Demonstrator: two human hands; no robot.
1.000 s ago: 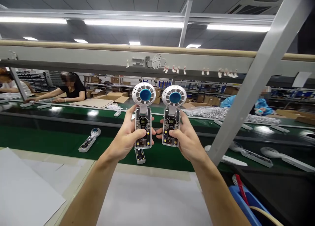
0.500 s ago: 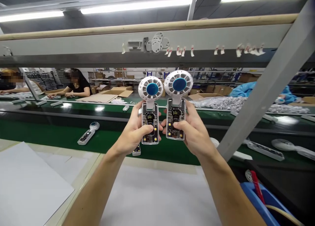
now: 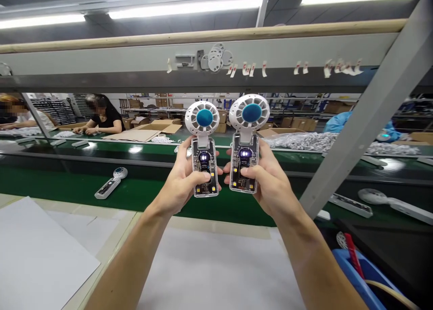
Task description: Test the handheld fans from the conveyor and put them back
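Two bare hands are each clamped around a small fan held upright, the left hand (image 3: 181, 181) on the left fan (image 3: 203, 143) and the right hand (image 3: 272, 177) on the right fan (image 3: 246, 138), each thumb on the front below a lit display, the fans just beside each other but apart. Outward from them, a third fan (image 3: 110, 186) lies on the green belt (image 3: 54, 184) between eight and nine o'clock, with white paper (image 3: 219, 269) at six. Farther off, a blue bin (image 3: 345, 266) sits between four and five, and pale discs (image 3: 215, 61) cluster on a beam (image 3: 118, 60) near twelve.
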